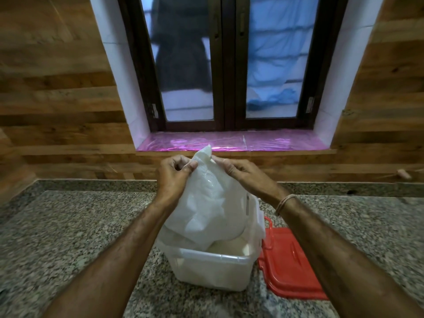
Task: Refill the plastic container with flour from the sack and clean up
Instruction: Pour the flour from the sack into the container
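Sack (207, 203) upended in container (213, 269), both hands (174, 174) (238, 173) pinching its top edge

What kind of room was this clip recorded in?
Probably a home kitchen: a speckled granite counter below a wood-panelled wall and window, with a white sack held over a plastic container of flour, its red lid lying beside it.
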Available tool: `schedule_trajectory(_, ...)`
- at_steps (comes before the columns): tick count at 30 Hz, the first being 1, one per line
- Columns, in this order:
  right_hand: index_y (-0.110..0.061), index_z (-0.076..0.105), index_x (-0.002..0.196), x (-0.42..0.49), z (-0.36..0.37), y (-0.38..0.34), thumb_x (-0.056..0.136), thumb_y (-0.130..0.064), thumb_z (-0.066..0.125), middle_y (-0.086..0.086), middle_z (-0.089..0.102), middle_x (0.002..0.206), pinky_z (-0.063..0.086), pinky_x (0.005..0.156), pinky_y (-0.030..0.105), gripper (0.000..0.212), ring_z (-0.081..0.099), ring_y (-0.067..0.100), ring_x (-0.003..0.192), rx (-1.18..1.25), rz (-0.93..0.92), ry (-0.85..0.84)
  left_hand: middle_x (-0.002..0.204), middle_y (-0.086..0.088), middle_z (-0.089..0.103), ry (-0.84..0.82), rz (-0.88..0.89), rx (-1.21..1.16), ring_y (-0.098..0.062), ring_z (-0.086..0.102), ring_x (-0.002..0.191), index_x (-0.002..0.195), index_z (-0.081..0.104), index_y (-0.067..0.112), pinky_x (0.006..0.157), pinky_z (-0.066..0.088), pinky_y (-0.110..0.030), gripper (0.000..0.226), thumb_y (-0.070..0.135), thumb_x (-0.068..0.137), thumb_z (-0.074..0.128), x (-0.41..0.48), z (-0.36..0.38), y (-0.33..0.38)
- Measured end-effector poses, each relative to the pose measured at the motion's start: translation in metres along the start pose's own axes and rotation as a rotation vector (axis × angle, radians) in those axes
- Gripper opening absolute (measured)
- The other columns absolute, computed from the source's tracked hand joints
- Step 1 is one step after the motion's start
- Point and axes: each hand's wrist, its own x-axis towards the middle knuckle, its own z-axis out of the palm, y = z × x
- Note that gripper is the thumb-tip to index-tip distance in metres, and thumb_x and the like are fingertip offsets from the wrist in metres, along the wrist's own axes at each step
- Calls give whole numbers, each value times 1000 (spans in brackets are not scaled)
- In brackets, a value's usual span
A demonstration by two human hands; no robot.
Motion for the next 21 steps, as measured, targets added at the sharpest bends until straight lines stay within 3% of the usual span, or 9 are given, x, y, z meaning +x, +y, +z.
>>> schedule_trajectory(3,-33,61,145,-6,-8,5,105,-51,51,-11,55,154,46,118,44,45,52,9,142,-50,12,108,65,-2,54,12,-25,-31,-10,47,61,69,65,6,62,43,-27,25,16,89,78,-3,-2,-2)
schedule_trajectory(6,-24,77,122,-13,-11,16,105,-41,58,-8,68,140,52,109,48,31,64,15,129,-326,32,86,65,-1,53,15,-40,-45,-9,47,60,65,63,14,61,43,-26,28,18,90,77,-1,-3,-2)
schedule_trajectory(8,-24,77,122,-19,-11,22,105,-39,58,-13,70,137,55,105,47,30,66,9,123,-250,43,102,65,0,54,13,-44,-46,-9,47,60,65,63,15,61,43,-26,29,18,90,77,-2,-3,-2)
schedule_trajectory(11,-27,65,142,-27,-17,29,106,-37,56,-9,58,152,51,113,44,38,56,4,137,-94,29,169,65,1,54,13,-35,-46,-9,48,61,64,64,17,59,44,-23,29,18,90,76,0,-5,-2)
schedule_trajectory(14,-32,67,139,-30,-18,37,103,-42,61,-6,62,149,51,112,50,38,56,10,139,-190,21,132,65,2,57,5,-44,-23,-6,51,60,64,64,20,58,46,-18,29,20,90,77,1,-4,-1)
schedule_trajectory(18,-27,63,144,-34,-23,45,96,-35,72,-6,66,143,57,104,48,49,66,12,125,-158,57,227,64,4,58,42,-37,5,1,50,53,66,65,18,52,44,-13,28,21,91,76,3,-3,2)
schedule_trajectory(21,-23,71,132,-39,-27,56,94,-24,76,-2,76,124,61,95,51,39,74,18,109,-110,88,227,67,0,60,58,-22,32,-4,50,58,74,68,9,56,44,-18,23,22,91,76,8,-5,5)
